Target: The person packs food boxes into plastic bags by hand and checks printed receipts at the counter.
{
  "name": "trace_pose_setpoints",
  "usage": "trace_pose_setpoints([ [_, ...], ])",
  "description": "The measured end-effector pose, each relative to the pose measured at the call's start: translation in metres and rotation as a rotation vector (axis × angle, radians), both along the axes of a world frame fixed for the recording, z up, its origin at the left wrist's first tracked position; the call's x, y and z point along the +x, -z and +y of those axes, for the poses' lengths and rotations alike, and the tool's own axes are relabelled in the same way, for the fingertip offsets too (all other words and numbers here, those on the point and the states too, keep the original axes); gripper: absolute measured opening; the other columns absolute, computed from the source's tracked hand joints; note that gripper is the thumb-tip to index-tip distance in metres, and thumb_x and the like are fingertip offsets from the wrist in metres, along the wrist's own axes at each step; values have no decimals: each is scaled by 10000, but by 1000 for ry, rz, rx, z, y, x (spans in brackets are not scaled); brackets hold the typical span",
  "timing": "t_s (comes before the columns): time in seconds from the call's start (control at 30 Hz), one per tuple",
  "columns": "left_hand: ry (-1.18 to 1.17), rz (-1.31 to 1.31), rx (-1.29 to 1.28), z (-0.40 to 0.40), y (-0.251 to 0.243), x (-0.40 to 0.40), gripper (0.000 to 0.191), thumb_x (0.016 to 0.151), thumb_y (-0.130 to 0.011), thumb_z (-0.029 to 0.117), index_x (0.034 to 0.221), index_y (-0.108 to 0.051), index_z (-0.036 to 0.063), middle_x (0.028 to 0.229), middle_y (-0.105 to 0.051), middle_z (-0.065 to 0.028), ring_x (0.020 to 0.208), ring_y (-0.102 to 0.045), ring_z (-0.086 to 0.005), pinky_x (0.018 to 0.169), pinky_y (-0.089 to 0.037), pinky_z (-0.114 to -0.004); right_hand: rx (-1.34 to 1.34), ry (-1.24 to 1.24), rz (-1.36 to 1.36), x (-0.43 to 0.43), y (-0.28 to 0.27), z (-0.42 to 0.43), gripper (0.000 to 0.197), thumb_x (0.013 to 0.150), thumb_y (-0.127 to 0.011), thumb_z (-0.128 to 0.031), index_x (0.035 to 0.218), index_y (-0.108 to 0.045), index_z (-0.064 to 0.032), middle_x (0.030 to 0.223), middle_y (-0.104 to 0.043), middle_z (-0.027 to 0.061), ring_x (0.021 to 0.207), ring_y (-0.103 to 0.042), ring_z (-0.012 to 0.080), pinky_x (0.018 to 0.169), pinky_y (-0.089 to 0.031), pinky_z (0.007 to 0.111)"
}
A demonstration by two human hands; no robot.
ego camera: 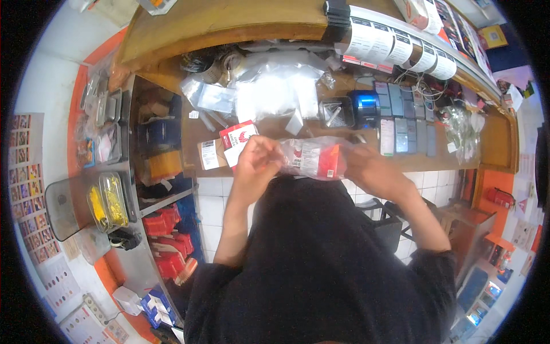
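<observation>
A clear plastic bag is stretched between my two hands, just above my lap at the counter's near edge. Inside it lies a red and white carton; a printed paper slip shows on its face. My left hand pinches the bag's left end between thumb and fingers. On the other end, my right hand grips the bag, its fingertips partly hidden. Beyond my left hand, another red and white carton rests on the wooden counter, beside a brown packet with a printed slip.
Stacked clear plastic bags lie at the counter's back. To their right are a black tray, a label printer and rows of phones. Printed slips hang from the upper shelf. Food containers stand at left.
</observation>
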State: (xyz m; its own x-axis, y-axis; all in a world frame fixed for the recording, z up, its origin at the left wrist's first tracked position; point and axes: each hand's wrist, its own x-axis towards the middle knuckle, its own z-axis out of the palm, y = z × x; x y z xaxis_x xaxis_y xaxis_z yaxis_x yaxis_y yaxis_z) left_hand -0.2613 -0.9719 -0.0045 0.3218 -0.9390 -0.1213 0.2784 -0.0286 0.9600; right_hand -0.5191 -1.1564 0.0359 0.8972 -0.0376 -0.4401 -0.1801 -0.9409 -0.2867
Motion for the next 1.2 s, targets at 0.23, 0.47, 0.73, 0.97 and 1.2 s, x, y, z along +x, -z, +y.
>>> trace_pose_setpoints([
  [0.23,237,-1048,506,-2,34,22,1482,545,-975,197,1598,61,71,1569,-255,-279,1466,-269,-415,1208,-255,-483,775,832,-624,-66,63,-7,1011,664,-884,-172,1519,-353,-73,1584,-295,152,1481,-291,328,1216,-240,469],
  [0.47,384,-584,228,-62,171,-21,828,781,-795,163,1485,-382,24,1476,-450,-238,1413,-377,-376,1165,-303,-450,490,912,-680,34,179,46,1166,692,-874,-344,1587,-191,-43,1520,-404,232,1433,-323,440,1206,-207,533],
  [0.73,240,-1000,-55,-48,176,-70,667,759,-752,192,1361,-499,53,1456,-452,-221,1391,-392,-396,1200,-195,-546,420,875,-863,19,240,59,276,823,-585,-102,1066,-694,-32,1212,-581,209,1143,-506,396,1010,-379,508],
  [0.97,312,-1365,103,-56,180,-105,770,784,-780,389,1441,-494,105,1476,-476,-97,1436,-354,-348,1236,-63,-542,191,568,-752,25,202,60,302,866,-534,-118,1123,-646,-5,1172,-541,270,1162,-487,452,1043,-375,515],
  [1.2,86,-1243,-95,-64,201,-112,528,814,-691,371,1284,-657,132,1553,-448,-78,1407,-437,-304,1206,-193,-535,1091,266,-133,16,131,-55,534,850,-657,-102,1360,-541,3,1310,-597,223,1197,-585,322,1024,-468,416],
])
